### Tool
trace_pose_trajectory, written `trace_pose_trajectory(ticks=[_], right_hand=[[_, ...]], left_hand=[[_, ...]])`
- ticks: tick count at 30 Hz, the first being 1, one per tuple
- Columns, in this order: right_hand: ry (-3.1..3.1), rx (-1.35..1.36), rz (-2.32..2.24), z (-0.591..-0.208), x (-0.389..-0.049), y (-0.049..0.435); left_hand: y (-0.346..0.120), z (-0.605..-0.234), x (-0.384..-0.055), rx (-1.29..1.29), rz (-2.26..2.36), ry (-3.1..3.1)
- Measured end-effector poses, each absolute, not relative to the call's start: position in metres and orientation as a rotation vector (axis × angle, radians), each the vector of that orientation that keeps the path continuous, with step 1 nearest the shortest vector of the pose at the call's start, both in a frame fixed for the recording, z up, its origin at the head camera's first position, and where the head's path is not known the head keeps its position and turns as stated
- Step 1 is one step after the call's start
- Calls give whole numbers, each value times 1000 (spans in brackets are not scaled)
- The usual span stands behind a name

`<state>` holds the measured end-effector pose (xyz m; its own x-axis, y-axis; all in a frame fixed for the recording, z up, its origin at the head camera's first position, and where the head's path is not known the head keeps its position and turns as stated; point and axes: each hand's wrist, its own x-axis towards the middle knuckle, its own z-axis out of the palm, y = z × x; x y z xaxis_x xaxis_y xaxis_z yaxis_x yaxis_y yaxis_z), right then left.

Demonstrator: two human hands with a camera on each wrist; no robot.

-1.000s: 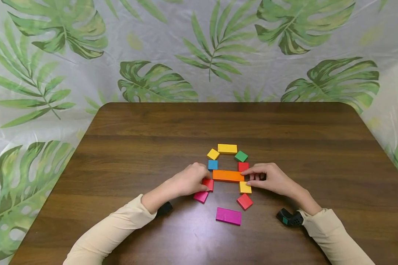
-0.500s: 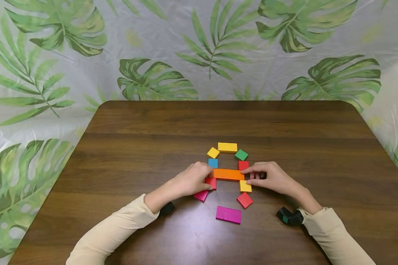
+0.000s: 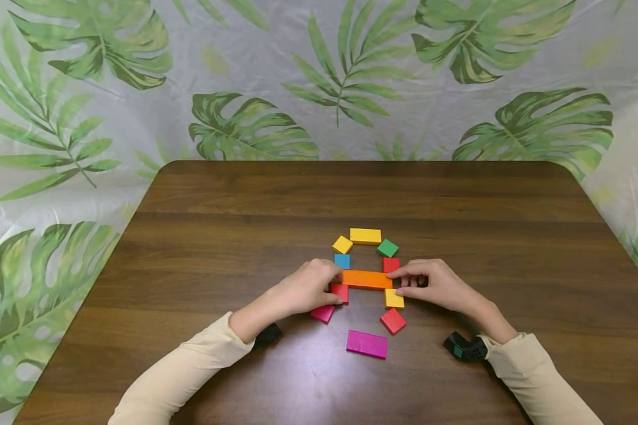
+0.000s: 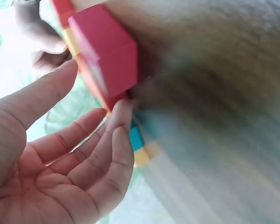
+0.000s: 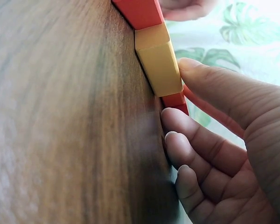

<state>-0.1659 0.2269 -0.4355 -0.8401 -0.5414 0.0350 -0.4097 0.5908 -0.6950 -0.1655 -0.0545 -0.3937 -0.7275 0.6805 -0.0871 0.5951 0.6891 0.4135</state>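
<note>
In the head view, my left hand (image 3: 309,287) pinches a small red block (image 3: 341,294) below the left end of a long orange block (image 3: 368,279). Its index finger reaches that end. A magenta block (image 4: 105,51) looms close in front of the left fingers and partly hides the red one. My right hand (image 3: 440,286) lies at the orange block's other end, index fingertip on it. The right thumb touches a yellow block (image 5: 161,63), while the remaining fingers are bent beside the row.
Blue (image 3: 342,261), small yellow (image 3: 342,244), long yellow (image 3: 365,236), green (image 3: 388,248) and red (image 3: 390,264) blocks curve around above the orange one. Below lie a tilted red block (image 3: 393,321) and a long magenta block (image 3: 367,344) on the wooden table (image 3: 244,236).
My left hand has shifted slightly right, bringing the red block in under the orange block's left end. The right hand has stayed in place.
</note>
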Motion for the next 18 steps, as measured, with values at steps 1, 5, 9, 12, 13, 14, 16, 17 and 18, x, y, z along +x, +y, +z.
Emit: trace_pose_trajectory(ticks=[1, 5, 9, 12, 13, 14, 16, 17, 18], right_hand=[[2636, -792, -1078, -435, -166, 227], [2635, -787, -1073, -435, -166, 227], [2632, -800, -1082, -434, -166, 227], [2636, -804, -1085, -434, -166, 227], [2635, -809, -1088, -434, -166, 227], [2635, -813, -1090, -435, -166, 227], [2635, -822, -1096, -435, -165, 228], [2636, -826, -1103, -436, -165, 228], [2634, -831, -1107, -436, -165, 228]], left_hand=[[-57, -392, -164, 1008, 536, 2674], [-70, -384, -156, 953, 492, 2710], [-79, -380, -147, 980, 441, 2693], [-82, -382, -142, 1023, 426, 2668], [-82, -383, -141, 1031, 419, 2661], [-81, -384, -140, 1039, 413, 2658], [-80, -387, -139, 1046, 402, 2656], [-80, -388, -139, 1049, 394, 2656], [-80, -388, -138, 1051, 389, 2657]])
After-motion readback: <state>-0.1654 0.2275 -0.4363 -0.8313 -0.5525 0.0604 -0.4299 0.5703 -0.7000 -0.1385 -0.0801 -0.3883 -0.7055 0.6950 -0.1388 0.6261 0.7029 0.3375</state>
